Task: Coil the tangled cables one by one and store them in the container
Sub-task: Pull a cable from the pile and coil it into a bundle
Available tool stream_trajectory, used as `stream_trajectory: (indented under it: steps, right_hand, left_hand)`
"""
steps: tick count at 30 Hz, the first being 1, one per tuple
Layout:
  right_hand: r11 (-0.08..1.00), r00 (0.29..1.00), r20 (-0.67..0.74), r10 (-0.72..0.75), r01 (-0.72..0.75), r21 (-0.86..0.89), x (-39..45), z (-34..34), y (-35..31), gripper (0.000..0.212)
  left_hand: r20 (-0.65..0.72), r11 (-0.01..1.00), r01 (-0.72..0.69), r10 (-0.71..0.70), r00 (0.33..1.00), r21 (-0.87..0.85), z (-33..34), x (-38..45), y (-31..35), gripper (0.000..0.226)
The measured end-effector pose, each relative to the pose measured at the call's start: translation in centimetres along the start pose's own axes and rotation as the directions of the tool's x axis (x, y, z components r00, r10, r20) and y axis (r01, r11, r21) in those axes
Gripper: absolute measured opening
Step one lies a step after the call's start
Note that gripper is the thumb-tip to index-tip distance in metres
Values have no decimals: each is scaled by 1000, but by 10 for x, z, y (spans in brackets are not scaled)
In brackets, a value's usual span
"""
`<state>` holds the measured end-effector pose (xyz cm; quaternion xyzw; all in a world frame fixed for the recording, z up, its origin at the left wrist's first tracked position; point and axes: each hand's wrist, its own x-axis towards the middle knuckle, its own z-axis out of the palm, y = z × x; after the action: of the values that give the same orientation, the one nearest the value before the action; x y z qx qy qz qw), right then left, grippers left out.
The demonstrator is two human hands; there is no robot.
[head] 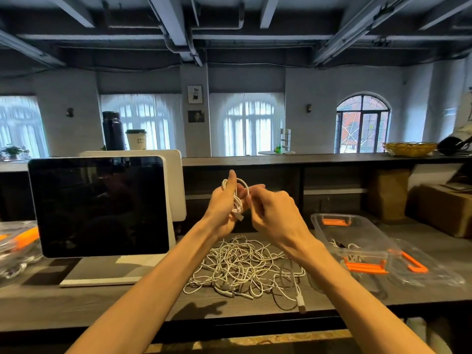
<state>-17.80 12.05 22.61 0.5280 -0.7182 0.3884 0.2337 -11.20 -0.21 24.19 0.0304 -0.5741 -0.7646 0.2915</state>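
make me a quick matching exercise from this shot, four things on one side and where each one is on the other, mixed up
Things:
1. coiled white cable
2. tangled cable pile
3. clear container
4. paper cup

Places:
A. on the high ledge beside the dark bottle
B. on the tabletop below the hands
D. held up between the left hand and right hand
C. on the table to the right of the pile, lid off beside it

Pairs: 1-D, 2-B, 3-C, 4-A

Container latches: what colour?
Orange, on the clear container; latches show best in the head view.
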Motion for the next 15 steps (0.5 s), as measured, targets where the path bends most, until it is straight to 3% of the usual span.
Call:
stream_trajectory:
  steps: [4, 10, 12, 15]
  right_hand:
    - [998, 999, 51, -15, 18, -56, -3, -1, -10, 8]
    - [998, 968, 253, 5, 9, -55, -8, -3, -8, 12]
    - [992, 954, 298, -32, 66, -105, -11, -7, -8, 17]
    - [954, 913, 379, -149, 233, -188, -7, -19, -17, 15]
  left_hand:
    - [41, 999, -4, 6, 999, -49, 5, -6, 3, 47]
    - [-185, 985, -64, 34, 982, -159, -4, 1, 9, 31]
    - [-198, 998, -67, 69, 978, 18, -9, 3, 11, 37]
    - [-82, 957, -25, 51, 995, 287, -8, 0, 10, 42]
